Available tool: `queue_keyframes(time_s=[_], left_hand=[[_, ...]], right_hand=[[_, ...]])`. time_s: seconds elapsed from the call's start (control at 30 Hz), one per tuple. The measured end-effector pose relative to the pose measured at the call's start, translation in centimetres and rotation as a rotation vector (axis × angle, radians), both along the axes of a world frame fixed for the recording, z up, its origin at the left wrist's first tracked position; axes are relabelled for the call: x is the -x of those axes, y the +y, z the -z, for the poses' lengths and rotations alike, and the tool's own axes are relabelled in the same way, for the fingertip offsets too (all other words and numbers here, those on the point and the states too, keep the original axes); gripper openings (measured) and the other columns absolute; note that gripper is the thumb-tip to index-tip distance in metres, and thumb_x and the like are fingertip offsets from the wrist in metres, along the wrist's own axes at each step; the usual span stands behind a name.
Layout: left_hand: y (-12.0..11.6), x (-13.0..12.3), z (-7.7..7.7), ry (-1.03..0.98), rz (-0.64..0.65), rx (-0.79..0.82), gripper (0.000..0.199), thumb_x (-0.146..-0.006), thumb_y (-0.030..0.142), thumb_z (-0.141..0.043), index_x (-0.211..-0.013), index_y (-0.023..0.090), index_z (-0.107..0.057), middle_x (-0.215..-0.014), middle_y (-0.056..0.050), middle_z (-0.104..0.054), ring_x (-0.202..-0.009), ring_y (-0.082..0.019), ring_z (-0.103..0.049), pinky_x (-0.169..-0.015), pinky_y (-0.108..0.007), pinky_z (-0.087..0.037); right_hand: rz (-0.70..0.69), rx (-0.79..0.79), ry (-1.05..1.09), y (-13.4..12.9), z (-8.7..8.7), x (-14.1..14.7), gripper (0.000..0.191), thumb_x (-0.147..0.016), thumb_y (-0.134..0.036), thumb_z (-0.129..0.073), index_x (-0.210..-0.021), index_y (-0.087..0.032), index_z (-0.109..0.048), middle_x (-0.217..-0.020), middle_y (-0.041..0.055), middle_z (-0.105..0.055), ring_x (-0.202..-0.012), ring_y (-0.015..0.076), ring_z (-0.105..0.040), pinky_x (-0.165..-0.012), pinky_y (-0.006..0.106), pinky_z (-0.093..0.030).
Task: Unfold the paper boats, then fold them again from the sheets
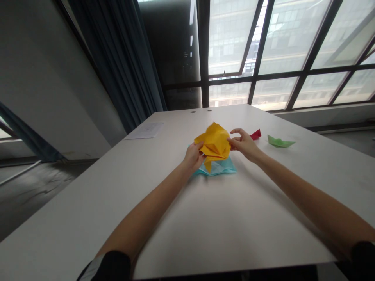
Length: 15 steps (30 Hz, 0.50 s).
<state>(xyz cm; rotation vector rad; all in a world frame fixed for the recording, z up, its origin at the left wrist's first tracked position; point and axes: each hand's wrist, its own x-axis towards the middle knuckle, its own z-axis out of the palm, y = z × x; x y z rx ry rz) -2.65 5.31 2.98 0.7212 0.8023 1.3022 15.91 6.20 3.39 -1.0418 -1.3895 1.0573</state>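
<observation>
Between my two hands is a creased, partly folded sheet of yellow paper (pixel 216 141), held above the table. My left hand (pixel 193 157) pinches its left edge, with a pointed flap hanging down beside the fingers. On the right edge, my right hand (pixel 240 144) grips the paper between thumb and fingertips, the index finger raised and bent. Below the yellow paper lies a light blue sheet or packet (pixel 218 168), partly covered by it and by my left hand.
A green folded paper boat (pixel 280 142) and a red folded paper piece (pixel 256 134), partly behind my right hand, lie to the right on the white table (pixel 181 226). A printed sheet (pixel 145 130) lies at the far left edge. Windows and a dark blue curtain stand beyond.
</observation>
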Motion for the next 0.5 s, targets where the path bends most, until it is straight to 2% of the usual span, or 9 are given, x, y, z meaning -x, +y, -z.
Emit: queue_keyframes(time_s=[0.07, 0.17, 0.23, 0.33, 0.4, 0.5], left_hand=[[-0.03, -0.1, 0.13, 0.002, 0.002, -0.051, 0.018, -0.075, 0.009, -0.05, -0.091, 0.015, -0.055, -0.082, -0.004, -0.065, -0.076, -0.014, -0.062, -0.072, -0.027, -0.049], [0.22, -0.23, 0.41, 0.007, -0.052, -0.109, 0.02, -0.072, 0.007, -0.053, -0.09, 0.015, -0.054, -0.082, -0.004, -0.065, -0.08, -0.016, -0.063, -0.074, -0.029, -0.049], [0.43, -0.3, 0.55, 0.012, -0.097, -0.123, 0.02, -0.071, 0.008, -0.055, -0.09, 0.015, -0.053, -0.082, -0.004, -0.066, -0.08, -0.017, -0.063, -0.074, -0.029, -0.05], [0.52, -0.38, 0.62, -0.005, -0.091, -0.151, 0.021, -0.07, 0.009, -0.057, -0.09, 0.015, -0.053, -0.086, -0.005, -0.066, -0.082, -0.018, -0.063, -0.075, -0.03, -0.05], [0.47, -0.41, 0.61, -0.009, -0.088, -0.165, 0.021, -0.07, 0.01, -0.059, -0.089, 0.015, -0.054, -0.086, -0.005, -0.066, -0.082, -0.018, -0.063, -0.076, -0.031, -0.049], [0.53, -0.29, 0.64, 0.014, -0.137, -0.14, 0.018, -0.07, 0.009, -0.059, -0.086, 0.015, -0.054, -0.08, -0.004, -0.065, -0.08, -0.018, -0.064, -0.076, -0.031, -0.049]], right_hand=[[-0.012, -0.059, -0.083, -0.11, 0.05, -0.02, 0.031, -0.068, -0.032, -0.065, -0.091, -0.022, -0.047, -0.06, -0.0045, -0.061, -0.051, 0.0099, -0.056, -0.054, 0.025, -0.05], [-0.08, -0.067, -0.257, -0.19, 0.07, 0.11, 0.023, -0.075, -0.039, -0.057, -0.083, -0.018, -0.055, -0.073, 0.0031, -0.064, -0.062, 0.0129, -0.06, -0.056, 0.025, -0.05], [-0.127, -0.037, -0.342, -0.19, 0.15, 0.28, 0.031, -0.08, -0.046, -0.048, -0.08, -0.016, -0.059, -0.083, 0.0067, -0.065, -0.071, 0.0156, -0.061, -0.058, 0.026, -0.05], [-0.115, -0.111, -0.465, -0.15, 0.34, 0.51, 0.032, -0.076, -0.047, -0.052, -0.078, -0.017, -0.063, -0.086, 0.0058, -0.066, -0.077, 0.0179, -0.06, -0.066, 0.029, -0.049], [-0.082, -0.177, -0.492, -0.16, 0.39, 0.6, 0.025, -0.07, -0.041, -0.06, -0.073, -0.017, -0.064, -0.089, 0.0045, -0.065, -0.08, 0.0181, -0.059, -0.071, 0.029, -0.047], [-0.083, -0.075, -0.373, -0.28, 0.2, 0.57, 0.02, -0.069, -0.036, -0.06, -0.074, -0.017, -0.065, -0.088, 0.0041, -0.066, -0.082, 0.0175, -0.058, -0.068, 0.027, -0.046]])
